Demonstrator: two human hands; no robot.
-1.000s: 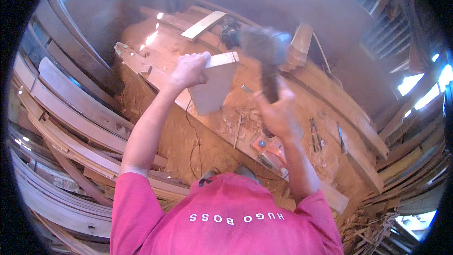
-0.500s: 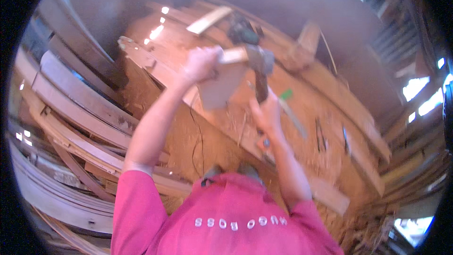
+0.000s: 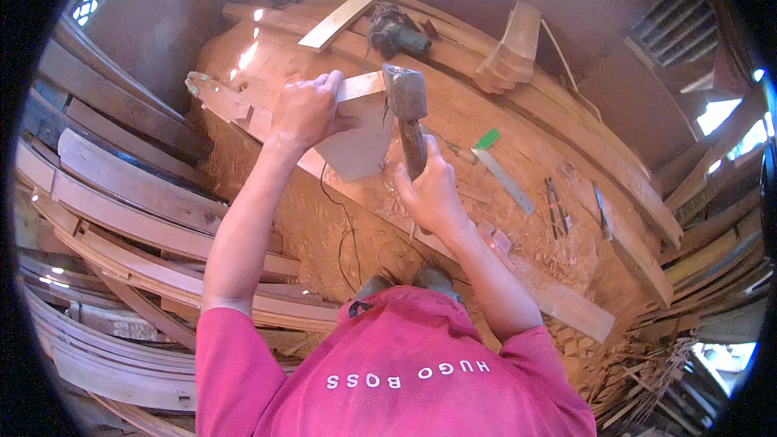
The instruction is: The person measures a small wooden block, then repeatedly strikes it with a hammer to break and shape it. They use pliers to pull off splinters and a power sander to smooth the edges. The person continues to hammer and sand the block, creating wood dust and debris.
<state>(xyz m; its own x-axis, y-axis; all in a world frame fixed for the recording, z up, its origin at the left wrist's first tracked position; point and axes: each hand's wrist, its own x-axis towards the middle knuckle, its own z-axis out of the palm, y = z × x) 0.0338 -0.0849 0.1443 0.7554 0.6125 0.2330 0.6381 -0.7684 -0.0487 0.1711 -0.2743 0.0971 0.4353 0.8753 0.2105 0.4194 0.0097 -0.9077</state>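
Note:
My left hand (image 3: 310, 113) grips the top edge of a thick wooden board (image 3: 356, 142), which is held up on edge with its pale face toward me. In my right hand (image 3: 437, 190) is a hammer (image 3: 414, 150), fingers wrapped round its short wooden handle. The heavy grey head of the hammer overlaps the board's right end; I cannot tell whether they touch. A dark crack or notch runs down the board beside the head. Right of my right hand lies a try square (image 3: 503, 178) with a green part, near pliers (image 3: 557, 209).
A dark power tool (image 3: 396, 31) and a pale plank (image 3: 338, 22) lie at the far side of the workbench. Another wood block (image 3: 514, 48) stands there. Long boards (image 3: 146, 163) are stacked on the left. A black cable (image 3: 344, 222) hangs before me. Scrap sticks (image 3: 647, 372) heap lower right.
Both hands, with the board and the hammer, appear further left in view, and the background has shifted left too. The hammer head has turned and shows more plainly; the picture is sharper.

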